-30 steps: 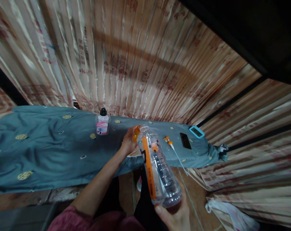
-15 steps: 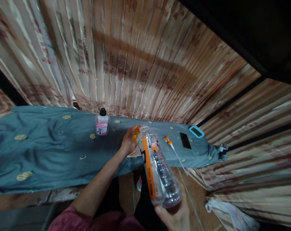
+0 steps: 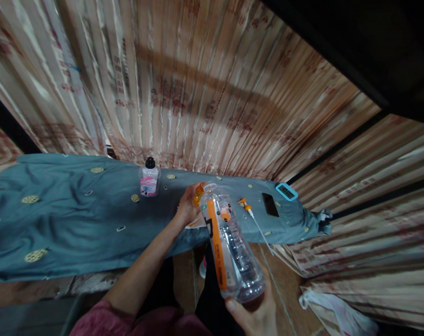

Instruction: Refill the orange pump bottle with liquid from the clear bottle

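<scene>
My right hand grips the base of a large clear plastic bottle with an orange-striped label, tilted with its neck pointing away from me. My left hand is closed on the orange cap at the bottle's neck, above the front edge of a table covered in blue-grey cloth. The bottle looks nearly empty.
On the cloth stand a small bottle with a black cap and pink label, an orange-and-white pump tube, a dark phone and a blue-framed device. Striped curtains hang behind. A white bag lies on the floor at right.
</scene>
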Demonstrator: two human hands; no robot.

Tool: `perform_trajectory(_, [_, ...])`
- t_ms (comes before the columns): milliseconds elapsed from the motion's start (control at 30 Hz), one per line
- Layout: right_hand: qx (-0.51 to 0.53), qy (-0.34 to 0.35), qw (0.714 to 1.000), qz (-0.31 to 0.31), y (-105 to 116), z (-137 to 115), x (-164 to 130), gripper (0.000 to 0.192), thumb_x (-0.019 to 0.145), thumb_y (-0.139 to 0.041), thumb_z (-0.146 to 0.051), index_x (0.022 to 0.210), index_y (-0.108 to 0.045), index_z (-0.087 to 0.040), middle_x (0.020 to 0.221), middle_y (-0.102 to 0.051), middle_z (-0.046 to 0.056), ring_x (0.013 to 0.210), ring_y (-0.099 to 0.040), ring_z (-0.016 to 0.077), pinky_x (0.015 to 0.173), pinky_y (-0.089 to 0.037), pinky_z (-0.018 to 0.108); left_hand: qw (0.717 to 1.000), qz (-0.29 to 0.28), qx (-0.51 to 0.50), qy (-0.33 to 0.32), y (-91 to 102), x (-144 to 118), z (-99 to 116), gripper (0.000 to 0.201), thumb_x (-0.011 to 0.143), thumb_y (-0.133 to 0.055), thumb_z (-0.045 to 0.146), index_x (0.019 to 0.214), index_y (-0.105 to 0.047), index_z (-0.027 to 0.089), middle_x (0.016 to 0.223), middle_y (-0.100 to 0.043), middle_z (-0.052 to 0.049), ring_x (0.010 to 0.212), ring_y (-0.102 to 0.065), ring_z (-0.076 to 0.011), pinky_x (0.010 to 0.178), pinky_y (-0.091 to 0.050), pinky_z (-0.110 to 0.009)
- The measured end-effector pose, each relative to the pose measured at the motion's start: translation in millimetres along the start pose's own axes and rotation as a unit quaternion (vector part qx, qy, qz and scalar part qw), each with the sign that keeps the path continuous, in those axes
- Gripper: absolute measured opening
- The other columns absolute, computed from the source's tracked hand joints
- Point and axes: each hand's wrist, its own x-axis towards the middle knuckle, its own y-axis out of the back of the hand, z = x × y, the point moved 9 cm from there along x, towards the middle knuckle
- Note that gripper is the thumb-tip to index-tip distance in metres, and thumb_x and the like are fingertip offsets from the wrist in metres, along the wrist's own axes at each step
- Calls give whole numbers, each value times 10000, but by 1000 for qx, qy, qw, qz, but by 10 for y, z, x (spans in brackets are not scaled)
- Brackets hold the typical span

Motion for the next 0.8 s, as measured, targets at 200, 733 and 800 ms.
perform_trajectory(200, [6,-11,1000,0,5,41,-3,952,533,-938,-628,1300,-547,-221,1250,-747,123,1143,-726,319,941,-586,374,1000,7,-5,3,3,-1,-15,573,736,-740,283,1284,-593,211,1214,-689,-124,1115,-681,-323,981,-566,-489])
perform_trajectory(733, [2,-4,1000,-9,13,64,-4,945,558,-932,-606,1325,-541,-218,1254,-750,127,1144,-733,327,930,-596,377,1000,-6,11,7,-5,6,21,568,735,-721,250,1283,-580,205,1222,-682,-116,1120,-670,-308,986,-558,-474])
perform_trajectory(800, [0,3,1000,-6,11,29,-2,915,566,-932,-593,1311,-549,-224,1247,-757,124,1137,-738,329,937,-596,384,1000,-7,7,9,-2,4,20,568,740,-723,258,1287,-578,206,1227,-680,-118,1128,-667,-314,988,-556,-481])
